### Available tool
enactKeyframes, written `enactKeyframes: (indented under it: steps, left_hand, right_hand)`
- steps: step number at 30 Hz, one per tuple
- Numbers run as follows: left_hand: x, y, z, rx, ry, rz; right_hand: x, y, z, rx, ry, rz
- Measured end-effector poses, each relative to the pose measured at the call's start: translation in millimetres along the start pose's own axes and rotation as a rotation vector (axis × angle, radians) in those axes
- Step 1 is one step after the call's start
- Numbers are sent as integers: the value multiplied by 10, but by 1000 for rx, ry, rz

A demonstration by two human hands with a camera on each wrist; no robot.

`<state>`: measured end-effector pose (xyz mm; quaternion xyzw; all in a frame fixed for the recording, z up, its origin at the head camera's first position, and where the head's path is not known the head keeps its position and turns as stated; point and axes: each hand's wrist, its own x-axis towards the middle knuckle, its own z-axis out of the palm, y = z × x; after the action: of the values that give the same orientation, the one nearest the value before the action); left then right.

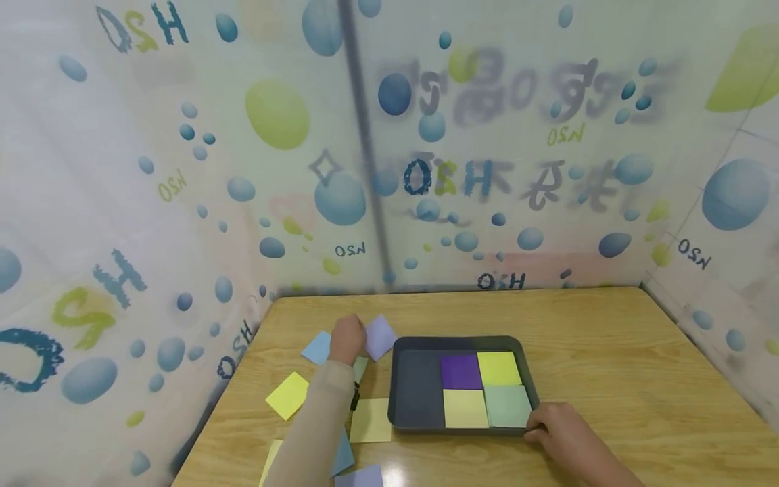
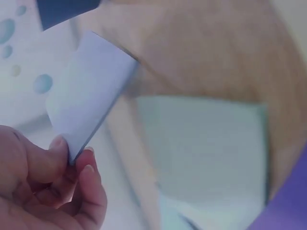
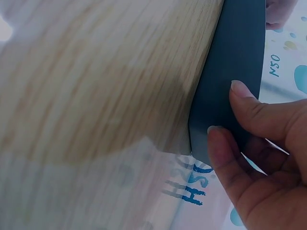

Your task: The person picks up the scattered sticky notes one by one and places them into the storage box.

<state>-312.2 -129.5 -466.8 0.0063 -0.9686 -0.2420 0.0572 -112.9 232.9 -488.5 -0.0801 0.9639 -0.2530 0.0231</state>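
My left hand (image 1: pixel 348 339) is over the far left part of the table, beside the tray. Its thumb and fingers pinch the edge of a pale lavender paper square (image 2: pixel 93 84). Below it in the left wrist view, a pale green paper square (image 2: pixel 206 148) overlaps the wood. At the near right corner of the dark tray (image 1: pixel 416 385), my right hand (image 1: pixel 562 433) grips the rim between thumb and fingers. Purple (image 1: pixel 460 373), bright yellow (image 1: pixel 500 368), pale yellow (image 1: pixel 465 408) and green (image 1: pixel 508 406) squares lie in two rows in the tray's right part.
Loose paper squares lie left of the tray: a light blue one (image 1: pixel 316 347), a bright yellow one (image 1: pixel 288 396), a pale yellow one (image 1: pixel 371 421), a darker blue one (image 1: pixel 343 453) and a lavender one (image 1: pixel 359 477). Patterned curtains (image 1: pixel 487 230) surround the wooden table (image 1: pixel 608 358).
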Motion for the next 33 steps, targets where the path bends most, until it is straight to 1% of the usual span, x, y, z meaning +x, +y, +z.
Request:
enactKeyframes:
  steps: [3, 8, 13, 19, 23, 28, 30, 33]
  left_hand:
    - [25, 13, -90, -17, 41, 8]
    - [46, 46, -245, -45, 67, -12]
    - [25, 100, -376, -73, 64, -18]
    - [15, 143, -436, -66, 49, 14]
    - [13, 200, -458, -16, 16, 59]
    - [-19, 298, -493, 33, -83, 85]
    - [-29, 337, -496, 39, -129, 89]
    - [-49, 392, -489, 46, -167, 114]
  right_hand:
    - [2, 8, -4, -3, -1, -16]
    - [-6, 7, -19, 3, -10, -20]
    - [-7, -14, -25, 13, -16, 13]
    - [-7, -50, -17, 9, -20, 60]
    - [1, -73, -22, 17, -29, 93]
    - [9, -79, -28, 22, -38, 102]
    - [13, -78, -27, 19, -40, 101]
    - [20, -81, -26, 14, -46, 108]
